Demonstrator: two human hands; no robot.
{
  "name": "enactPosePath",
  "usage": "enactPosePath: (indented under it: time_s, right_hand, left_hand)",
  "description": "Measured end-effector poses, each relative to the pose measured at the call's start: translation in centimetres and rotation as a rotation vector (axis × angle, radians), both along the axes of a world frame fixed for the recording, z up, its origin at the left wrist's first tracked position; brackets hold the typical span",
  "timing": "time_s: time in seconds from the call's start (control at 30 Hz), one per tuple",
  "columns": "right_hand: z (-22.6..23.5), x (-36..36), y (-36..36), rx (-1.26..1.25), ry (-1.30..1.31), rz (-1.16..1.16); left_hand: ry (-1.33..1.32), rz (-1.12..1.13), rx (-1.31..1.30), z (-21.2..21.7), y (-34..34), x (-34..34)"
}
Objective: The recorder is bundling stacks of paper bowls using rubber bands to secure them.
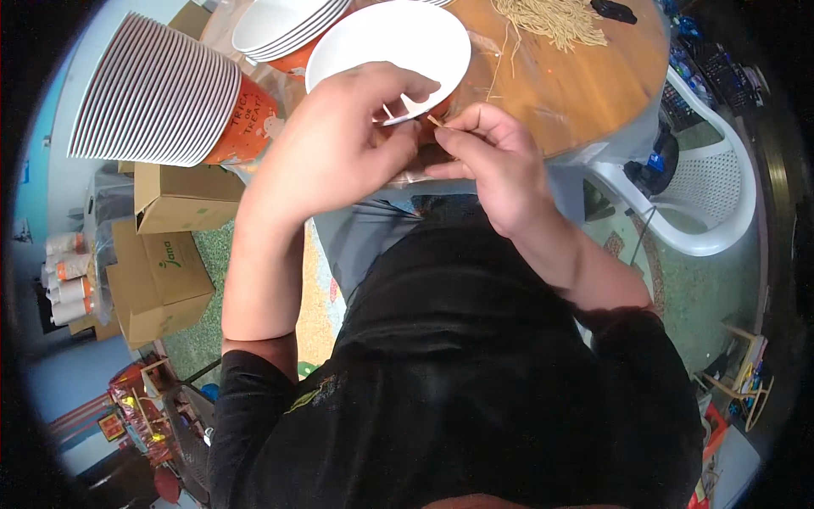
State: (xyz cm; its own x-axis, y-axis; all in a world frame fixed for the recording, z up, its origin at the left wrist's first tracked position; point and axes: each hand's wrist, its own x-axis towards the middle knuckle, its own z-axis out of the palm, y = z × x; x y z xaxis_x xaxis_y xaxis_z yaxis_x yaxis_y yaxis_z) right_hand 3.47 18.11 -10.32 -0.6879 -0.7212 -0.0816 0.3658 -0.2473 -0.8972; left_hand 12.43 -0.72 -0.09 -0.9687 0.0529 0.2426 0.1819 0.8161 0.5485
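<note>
A white-lined paper bucket [398,42] with an orange outside stands near the table's front edge, its opening tilted towards me. My left hand [348,127] grips its near rim, with the fingers over the inside and the thumb outside the wall. Close beside that thumb, my right hand [496,153] pinches the tip of a thin tan cord [435,120] between thumb and forefinger. The rest of this cord is hidden. A loose bundle of tan cords [555,21] lies farther back, with a few strands trailing towards me.
At the left leans a tall stack of nested orange paper buckets [157,93]. More stacked buckets [284,30] stand behind. The round wooden table [593,93] carries a small black item [614,11]. Cardboard boxes [165,276] sit on the floor; a white plastic chair [708,170] stands right.
</note>
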Motion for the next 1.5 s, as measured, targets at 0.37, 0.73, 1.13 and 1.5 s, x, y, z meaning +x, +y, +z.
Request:
enactPosePath:
  time_s: [0.37, 0.73, 1.13, 1.5]
  right_hand:
    - [1.6, 0.4, 1.7, 0.004, 0.008, 0.119]
    - [2.6, 0.3, 1.7, 0.067, 0.199, 0.083]
    - [-0.8, 1.2, -0.5, -0.064, 0.225, -0.253]
    - [-1.9, 2.1, -2.0, -0.165, 0.215, -0.365]
  left_hand:
    - [0.265, -0.168, -0.321, 0.3, 0.1, 0.5]
    - [0.283, -0.198, -0.375, 0.2, -0.1, 0.4]
    - [0.196, -0.087, -0.120, 0.2, -1.1, -0.8]
    - [-0.314, -0.024, 0.042, 0.5, -2.4, -2.5]
